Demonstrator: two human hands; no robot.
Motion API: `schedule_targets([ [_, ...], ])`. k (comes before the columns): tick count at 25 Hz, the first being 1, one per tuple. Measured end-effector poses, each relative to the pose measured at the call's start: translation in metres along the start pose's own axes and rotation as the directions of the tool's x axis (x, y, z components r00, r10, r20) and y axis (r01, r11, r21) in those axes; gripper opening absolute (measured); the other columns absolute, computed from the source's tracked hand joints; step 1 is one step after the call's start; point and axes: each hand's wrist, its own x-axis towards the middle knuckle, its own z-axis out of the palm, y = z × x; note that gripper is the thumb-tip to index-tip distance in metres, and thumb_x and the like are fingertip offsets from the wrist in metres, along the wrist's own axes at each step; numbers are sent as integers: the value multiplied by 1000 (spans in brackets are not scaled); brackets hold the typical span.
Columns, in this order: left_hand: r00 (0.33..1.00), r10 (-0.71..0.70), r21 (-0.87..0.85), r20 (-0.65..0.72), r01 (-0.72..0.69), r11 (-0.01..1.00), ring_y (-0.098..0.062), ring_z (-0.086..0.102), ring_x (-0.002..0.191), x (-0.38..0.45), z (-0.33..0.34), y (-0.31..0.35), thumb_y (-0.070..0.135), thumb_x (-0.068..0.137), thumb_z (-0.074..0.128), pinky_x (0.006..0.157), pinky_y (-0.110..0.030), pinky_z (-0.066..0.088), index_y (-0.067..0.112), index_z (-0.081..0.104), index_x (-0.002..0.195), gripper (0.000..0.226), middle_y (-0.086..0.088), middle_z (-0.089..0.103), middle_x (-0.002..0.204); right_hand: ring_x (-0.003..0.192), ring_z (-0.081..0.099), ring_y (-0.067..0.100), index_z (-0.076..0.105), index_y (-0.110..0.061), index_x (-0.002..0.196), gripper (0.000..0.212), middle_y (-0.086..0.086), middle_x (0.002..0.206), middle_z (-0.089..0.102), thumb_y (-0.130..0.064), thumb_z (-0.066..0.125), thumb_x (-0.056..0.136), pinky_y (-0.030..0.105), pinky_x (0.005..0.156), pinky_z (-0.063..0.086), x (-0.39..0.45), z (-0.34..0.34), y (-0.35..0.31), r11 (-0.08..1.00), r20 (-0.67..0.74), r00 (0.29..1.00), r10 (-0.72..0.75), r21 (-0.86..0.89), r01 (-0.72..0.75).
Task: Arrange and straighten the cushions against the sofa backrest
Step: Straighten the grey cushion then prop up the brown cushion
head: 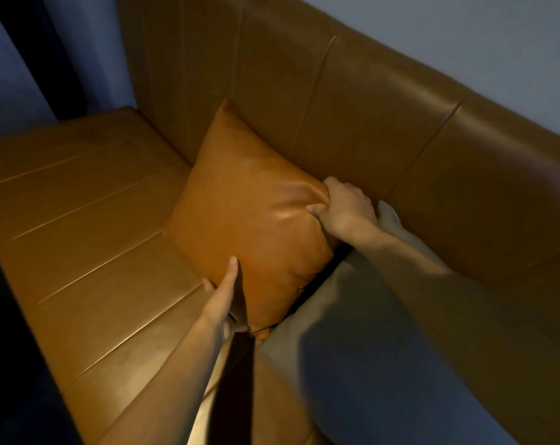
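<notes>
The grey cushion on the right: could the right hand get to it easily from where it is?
Probably yes. The right hand grips the tan cushion's corner, and the grey cushion lies directly under that forearm, with nothing between them. The hand would have to let go first.

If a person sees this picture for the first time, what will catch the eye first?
First, the tan leather cushion at the centre, leaning on the sofa backrest. The right hand pinches its upper right corner and the left hand holds its lower edge. Next, a large grey cushion fills the lower right, beside it.
</notes>
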Motion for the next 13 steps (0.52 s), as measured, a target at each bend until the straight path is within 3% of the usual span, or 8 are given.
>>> schedule_targets([
  [3,1000,-23,26,4,23,999,-40,23,145,5,-2,-9,73,73,60,97,-80,24,47,-7,151,106,3,19,162,107,60,29,62,-24,117,31,4,117,65,-46,57,95,42,91,49,6,-13,1,998,86,996,-17,65,11],
  [5,999,-40,-3,-5,40,999,-40,27,143,11,4,-9,72,72,63,95,-78,27,47,-9,150,109,3,21,161,108,60,28,64,-26,118,32,2,117,65,-46,56,95,43,93,49,8,-16,3,1000,152,988,-7,25,3],
  [9,998,23,-76,-54,-27,997,-38,43,133,23,17,-22,63,68,73,97,-71,38,45,-11,150,119,6,35,150,106,60,32,68,-23,111,31,7,115,66,-46,55,96,39,83,47,15,-1,15,997,145,989,40,-76,-30],
  [13,985,64,-35,-162,-71,997,-37,47,129,32,24,-28,74,45,77,103,-62,40,42,-4,150,137,-7,38,151,110,59,35,63,-18,119,36,12,122,63,-45,51,98,38,78,42,17,16,19,993,142,988,61,-107,-46],
])
